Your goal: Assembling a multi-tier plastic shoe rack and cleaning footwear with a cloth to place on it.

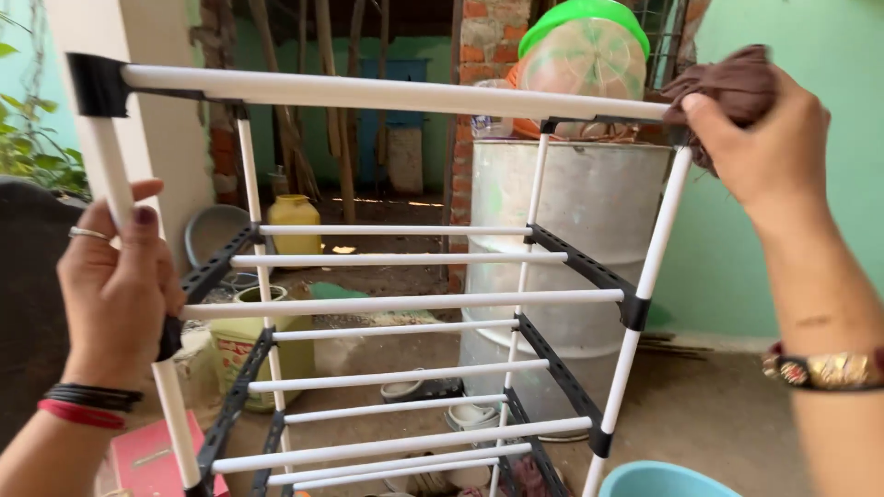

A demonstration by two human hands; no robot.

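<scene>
A shelf rack (396, 304) of white tubes and black plastic joints stands tilted in front of me. My left hand (115, 285) grips its near left upright tube, a ring on one finger and bangles on the wrist. My right hand (760, 147) holds a crumpled brown cloth (727, 87) pressed against the rack's top right corner, where the top white bar (387, 92) meets the black joint.
Behind the rack stands a large grey metal drum (589, 212) with a green-lidded clear container (585, 51) on top. A yellow jerrycan (295, 221) and a yellow bucket (241, 354) sit on the ground at left. A light blue tub (663, 480) is at the bottom right, a pink box (143, 460) at the bottom left.
</scene>
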